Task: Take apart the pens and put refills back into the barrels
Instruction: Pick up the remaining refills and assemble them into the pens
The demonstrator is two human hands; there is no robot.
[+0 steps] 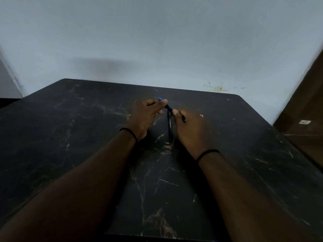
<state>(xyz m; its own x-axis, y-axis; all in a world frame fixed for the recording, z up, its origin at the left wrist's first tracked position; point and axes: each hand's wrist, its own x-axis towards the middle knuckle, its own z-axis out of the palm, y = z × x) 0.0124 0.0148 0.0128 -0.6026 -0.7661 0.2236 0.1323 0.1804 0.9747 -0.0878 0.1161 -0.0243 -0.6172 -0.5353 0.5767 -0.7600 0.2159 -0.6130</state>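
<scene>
1. Forearms enter from the bottom edge and converge over the middle of the dark marbled table; each wrist carries a thin black band.
2. Left hand: fingers curled, thumb and forefinger pinching the far end of a dark pen with a blue tip. Grip is closed on the pen.
3. Right hand: fingers curled round the near end of the same pen, with a short dark end showing past the knuckles. Grip is closed on it as well.
4. Held pen sits raised above the table, spanning the gap between the two hands on a slant. Judgement: opposed holds at either end suit a twist or pull to part the barrel sections; that appears to be the step in hand.
5. Second pen, black with pale lettering, lies flat on the table between the hands, pointing roughly toward the camera. Judgement: parked within reach for the next turn.
6. Whether any refill is already out cannot be told; the light is dim and the parts are small.
7. Small pale fleck lies on the table just right of the right hand; identity unclear.
8. Risk, as judged: a small part or spring could drop and be lost against the dark surface.
</scene>
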